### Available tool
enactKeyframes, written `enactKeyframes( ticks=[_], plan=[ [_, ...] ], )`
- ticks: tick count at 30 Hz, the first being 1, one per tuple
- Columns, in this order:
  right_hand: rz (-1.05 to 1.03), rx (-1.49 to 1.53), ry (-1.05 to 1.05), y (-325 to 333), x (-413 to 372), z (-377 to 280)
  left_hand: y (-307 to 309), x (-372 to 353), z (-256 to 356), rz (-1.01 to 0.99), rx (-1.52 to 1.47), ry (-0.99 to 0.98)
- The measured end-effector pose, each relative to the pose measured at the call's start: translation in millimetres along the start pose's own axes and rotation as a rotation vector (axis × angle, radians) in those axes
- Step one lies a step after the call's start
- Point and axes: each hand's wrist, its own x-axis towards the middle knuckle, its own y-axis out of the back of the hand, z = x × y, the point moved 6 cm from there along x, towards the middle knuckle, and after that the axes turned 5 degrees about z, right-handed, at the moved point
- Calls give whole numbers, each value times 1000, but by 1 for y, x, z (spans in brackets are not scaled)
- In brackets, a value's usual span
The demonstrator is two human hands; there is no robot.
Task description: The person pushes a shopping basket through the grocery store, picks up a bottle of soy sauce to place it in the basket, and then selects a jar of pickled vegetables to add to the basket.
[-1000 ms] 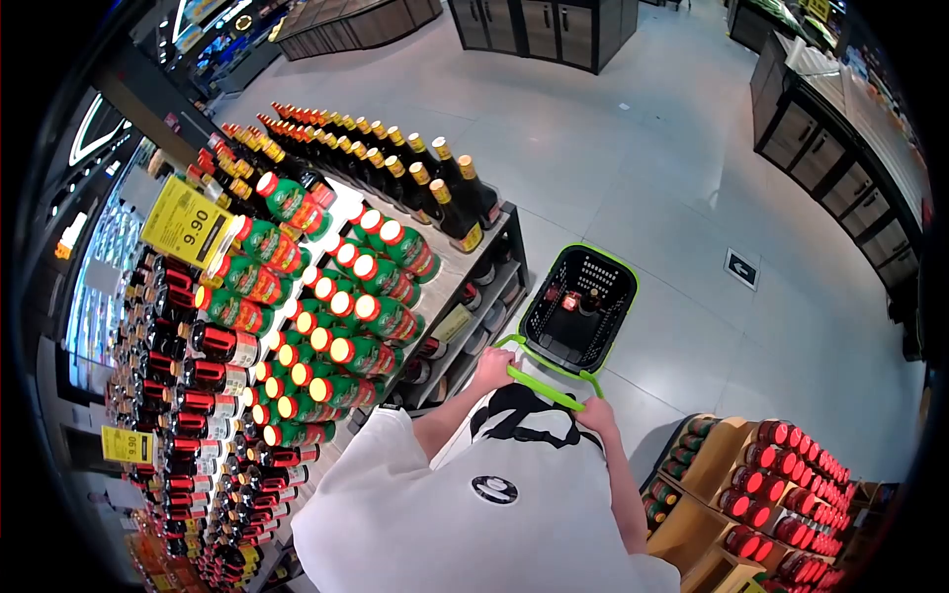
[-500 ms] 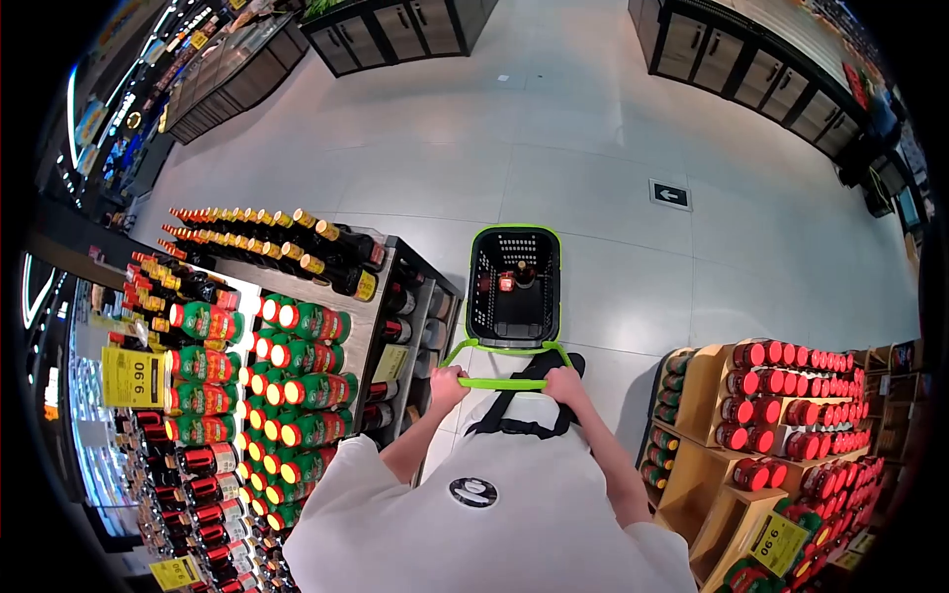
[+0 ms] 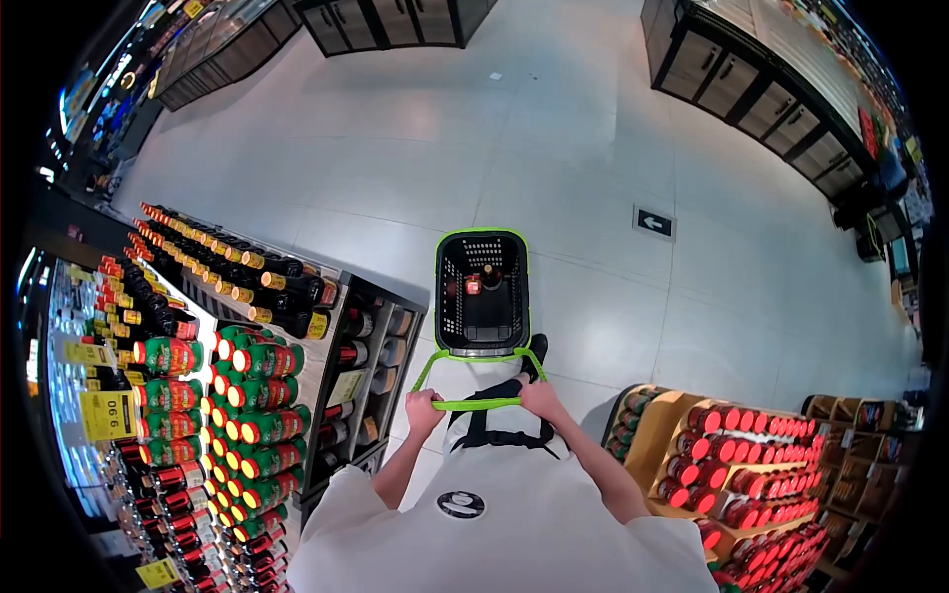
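A black shopping basket (image 3: 482, 348) with a lime-green rim is in front of my body. My left hand (image 3: 423, 409) is wrapped round the left end of its green handle (image 3: 478, 404). Round the right end of the same handle, my right hand (image 3: 539, 395) is closed too. Inside the basket lie a small red-and-white package (image 3: 474, 284) and a dark bottle (image 3: 491, 276); their labels are too small to read. Below the handle, a black strap (image 3: 477, 427) hangs against my white shirt.
A display of dark bottles (image 3: 287, 287) and green-labelled jars (image 3: 267, 395) stands close on the left. Red-lidded jars (image 3: 707, 474) fill a wooden shelf on the right. Wooden-fronted counters (image 3: 386, 25) line the far side. A floor arrow sign (image 3: 653, 222) lies ahead.
The basket and both hands have shifted left in view. The right-hand shelf has come nearer my body, and the floor arrow appears lower. Both hands keep their hold on the handle.
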Motion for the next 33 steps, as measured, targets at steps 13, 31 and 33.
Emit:
enactKeyframes(
  ticks=[13,31,33],
  plan=[
    [-53,-25,47,108,88,71,-45,94,58,179,-59,124],
    [-312,-244,332,175,205,128,-92,153,115,240,17,401],
    [-312,-234,355,188,228,147,-101,172,132,252,13,422]
  ],
)
